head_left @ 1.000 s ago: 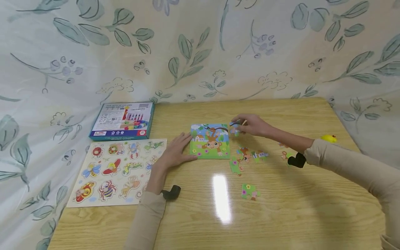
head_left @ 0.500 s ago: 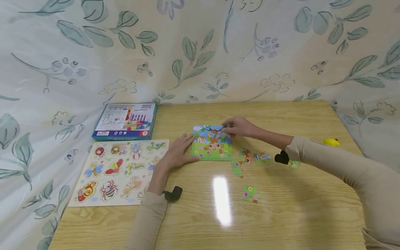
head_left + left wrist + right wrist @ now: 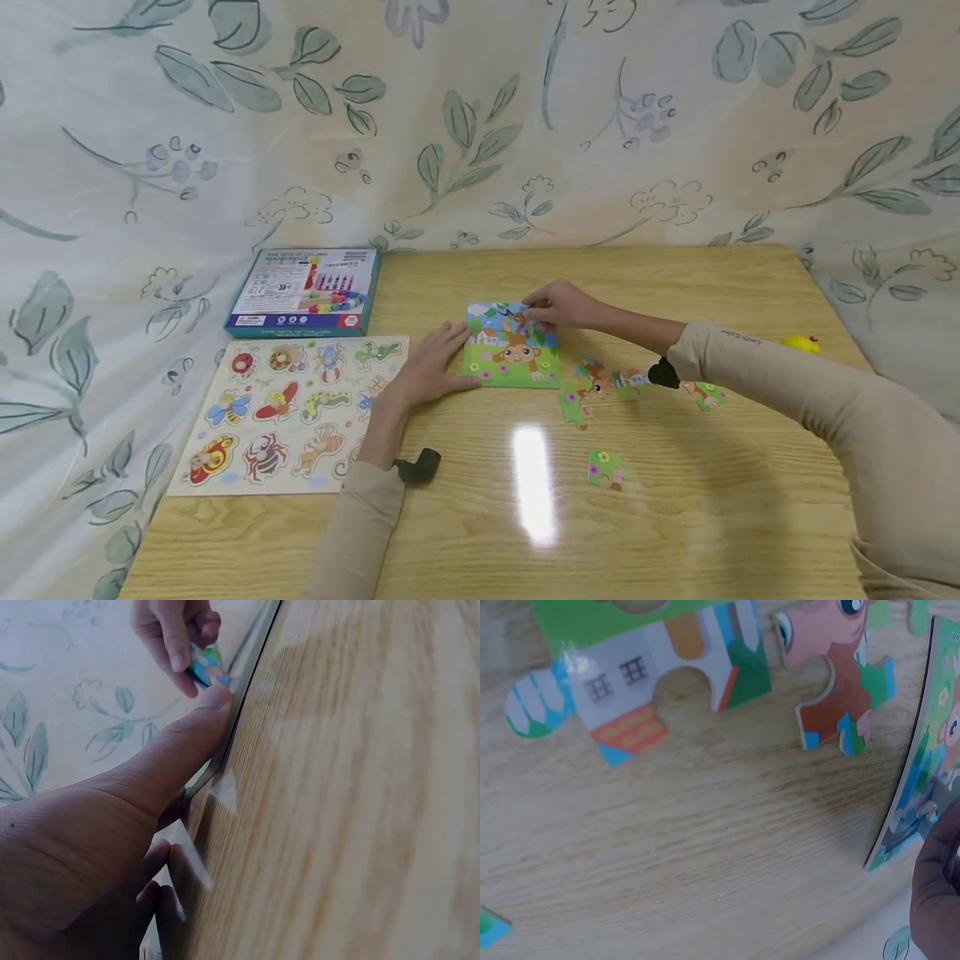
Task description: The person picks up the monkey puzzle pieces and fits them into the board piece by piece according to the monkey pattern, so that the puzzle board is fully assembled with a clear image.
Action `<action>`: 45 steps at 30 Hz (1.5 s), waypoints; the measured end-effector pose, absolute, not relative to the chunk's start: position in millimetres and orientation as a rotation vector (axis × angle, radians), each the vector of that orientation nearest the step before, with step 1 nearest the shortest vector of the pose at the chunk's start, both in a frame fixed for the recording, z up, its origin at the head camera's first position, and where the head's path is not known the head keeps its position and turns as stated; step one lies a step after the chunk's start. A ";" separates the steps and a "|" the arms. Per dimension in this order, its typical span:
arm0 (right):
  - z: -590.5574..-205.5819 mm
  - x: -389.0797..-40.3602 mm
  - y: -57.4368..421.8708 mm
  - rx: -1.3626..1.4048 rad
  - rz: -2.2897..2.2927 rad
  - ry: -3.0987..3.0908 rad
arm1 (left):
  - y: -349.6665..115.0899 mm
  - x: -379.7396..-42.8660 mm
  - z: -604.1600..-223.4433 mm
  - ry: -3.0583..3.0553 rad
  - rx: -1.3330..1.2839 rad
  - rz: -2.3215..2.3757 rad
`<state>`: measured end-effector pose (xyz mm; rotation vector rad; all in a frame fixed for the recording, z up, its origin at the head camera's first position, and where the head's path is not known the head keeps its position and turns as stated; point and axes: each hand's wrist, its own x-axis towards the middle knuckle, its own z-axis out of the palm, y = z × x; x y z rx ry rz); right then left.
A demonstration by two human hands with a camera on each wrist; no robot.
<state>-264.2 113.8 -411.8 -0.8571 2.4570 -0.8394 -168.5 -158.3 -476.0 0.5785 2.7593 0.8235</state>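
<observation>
L hand (image 3: 431,367), thumb spread from fingers, touches left edge of monkey board (image 3: 512,360) on surface (image 3: 457,533), prob. to steady it. R hand (image 3: 558,304) pinches puzzle pc (image 3: 204,663) over board's far right part. Loose pcs (image 3: 573,408) lie right, prob. for easy reach.

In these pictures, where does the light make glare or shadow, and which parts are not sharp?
Head view: a white glare streak on the table, with a soft shadow near the right sleeve; left wrist view: dim, pale reflections beside the left hand, the table's grain looking soft; right wrist view: also dim, a small glint on the house piece, whose print looks fairly sharp.
</observation>
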 end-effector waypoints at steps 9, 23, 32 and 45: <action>-402.8 -271.2 109.1 -0.998 -0.593 2.385 | -157.0 -167.8 -471.5 2.741 0.540 0.808; -394.9 -281.8 101.5 -1.130 -0.370 2.262 | -155.7 -167.3 -472.2 2.738 0.530 0.815; -389.7 -285.1 102.8 -0.985 -0.368 2.212 | -156.6 -167.5 -473.5 2.756 0.562 0.826; -382.1 -283.2 101.1 -1.024 -0.312 2.148 | -157.8 -165.4 -476.4 2.782 0.600 0.820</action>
